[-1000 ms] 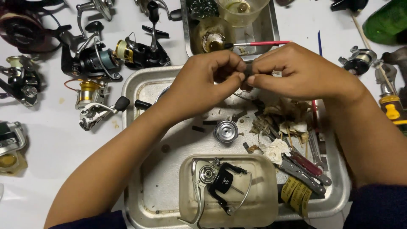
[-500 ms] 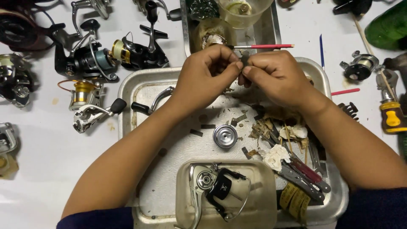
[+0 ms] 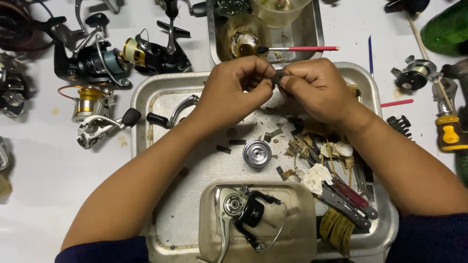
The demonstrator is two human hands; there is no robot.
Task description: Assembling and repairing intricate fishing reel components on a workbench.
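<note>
Two bare hands meet over the far half of a metal tray (image 3: 146,97) in the head view, which lies on a white bench (image 3: 39,165). The left hand (image 3: 234,90) and the right hand (image 3: 317,87) both have their fingertips closed on one small dark part (image 3: 278,78), pinched between them just above the tray; what the part is cannot be told, since the fingers hide most of it. Below the hands on the tray floor lies a round silver spool cap (image 3: 257,153), and to its right a heap of crumpled paper scraps (image 3: 314,175) and hand tools with red grips (image 3: 353,195). Nearer the person, a clear plastic tub (image 3: 302,234) sits in the tray and holds a stripped reel body (image 3: 239,209). A loose reel handle (image 3: 170,114) lies at the tray's left side. Beyond the tray stands a second metal tray (image 3: 314,29) with a red-handled brush (image 3: 302,48) resting on it. Several spinning reels (image 3: 97,63) lie on the bench to the left, and a yellow-handled screwdriver (image 3: 448,131) lies to the right
</note>
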